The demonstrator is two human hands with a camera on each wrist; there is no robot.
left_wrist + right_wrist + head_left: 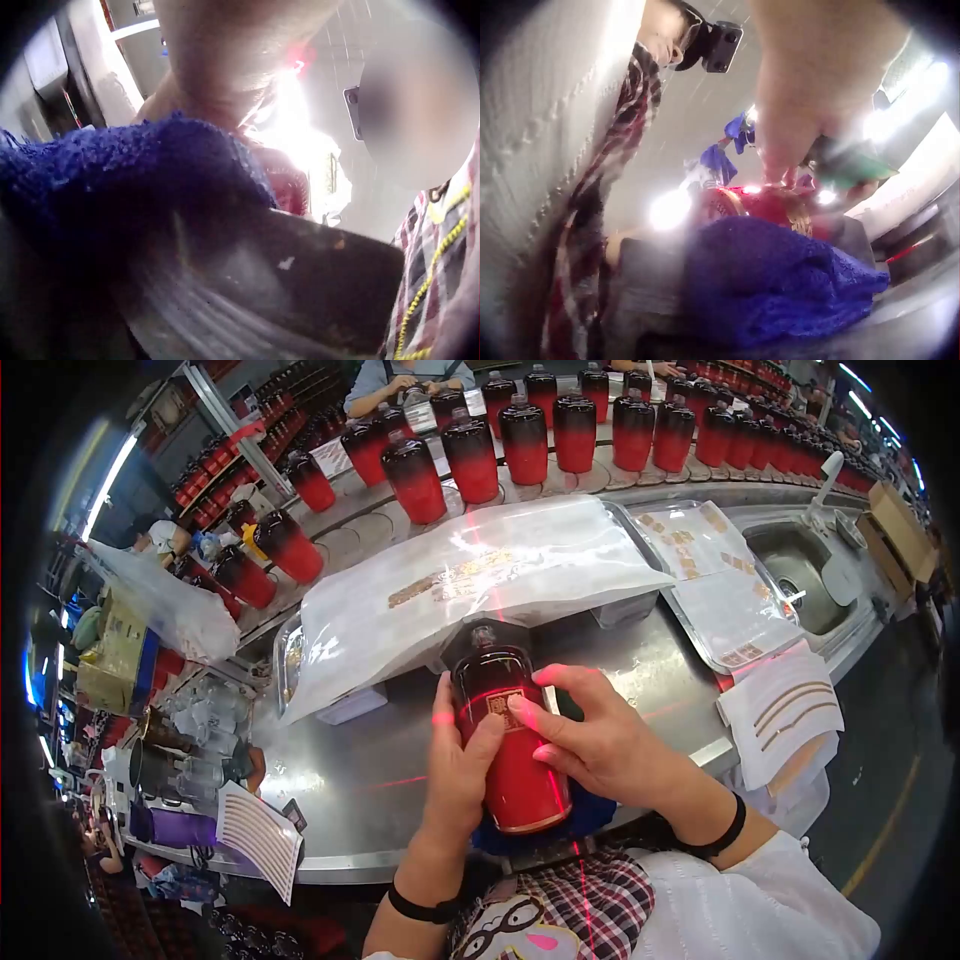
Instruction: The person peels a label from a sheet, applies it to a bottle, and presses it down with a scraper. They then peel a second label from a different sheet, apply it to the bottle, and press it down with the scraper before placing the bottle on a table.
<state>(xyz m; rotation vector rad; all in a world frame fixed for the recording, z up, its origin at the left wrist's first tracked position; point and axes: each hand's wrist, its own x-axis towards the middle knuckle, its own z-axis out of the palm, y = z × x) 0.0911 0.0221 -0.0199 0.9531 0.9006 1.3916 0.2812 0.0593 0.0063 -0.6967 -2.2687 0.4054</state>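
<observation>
1. The glossy red bottle (515, 780), black at the shoulder and dark-capped, lies tilted with its base toward you. It rests on a blue terry cloth (592, 812) at the near edge of the brushed steel table (370, 760).
2. Your left hand (455, 770) wraps the bottle's left side, fingers curled round it and thumb laid on the front. That looks a firm enough cradle to stop it rolling.
3. Your right hand (600, 745) curls over the right side, one fingertip pressing at the small gold square label (496, 705) on the upper body.
4. A thin red light line (400, 782) runs over the table and across the bottle. I judge it to be a guide, so square the label's edge to it.
5. Press from the label's centre outward, lightly, so no bubble or crease gets trapped on the curve.
6. Let the cloth bear the weight, since squeezing harder on a glossy surface risks a slip.
</observation>
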